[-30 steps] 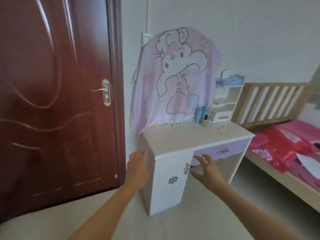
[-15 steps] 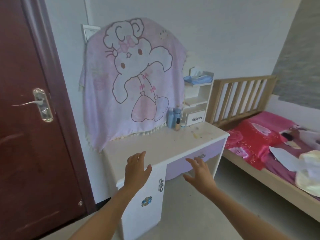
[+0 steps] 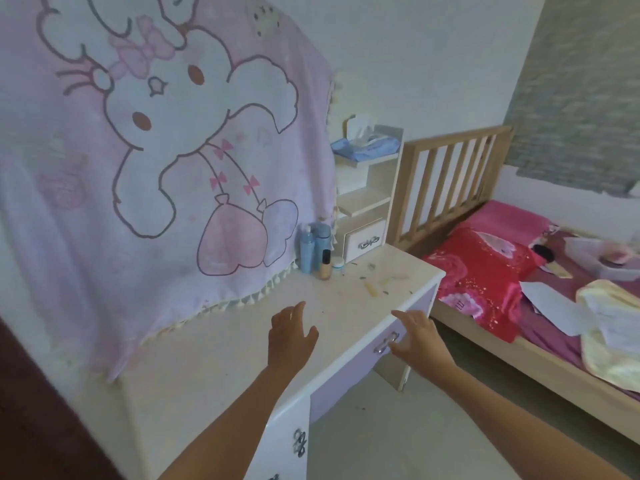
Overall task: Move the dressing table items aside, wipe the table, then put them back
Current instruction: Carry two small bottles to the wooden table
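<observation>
The white dressing table (image 3: 221, 351) stands against the wall, its top dusty with small scraps (image 3: 375, 284) near the right end. At the back right stand two blue bottles (image 3: 313, 247), a small foundation bottle (image 3: 325, 265) and a little white jar (image 3: 337, 262). My left hand (image 3: 290, 336) hovers open over the tabletop, well short of the bottles. My right hand (image 3: 417, 336) is open at the table's front edge, beside the lilac drawer's handle (image 3: 386, 342). Neither hand holds anything.
A pink cartoon-rabbit cloth (image 3: 156, 161) drapes over the mirror. A white shelf unit (image 3: 367, 199) with a small drawer carries a blue tissue pack (image 3: 365, 147). To the right is a wooden bed (image 3: 485, 341) with red bedding, papers and a plastic box.
The view has come closer and swung right, past the door. Both hands have advanced, the left over the tabletop, the right to the front edge.
</observation>
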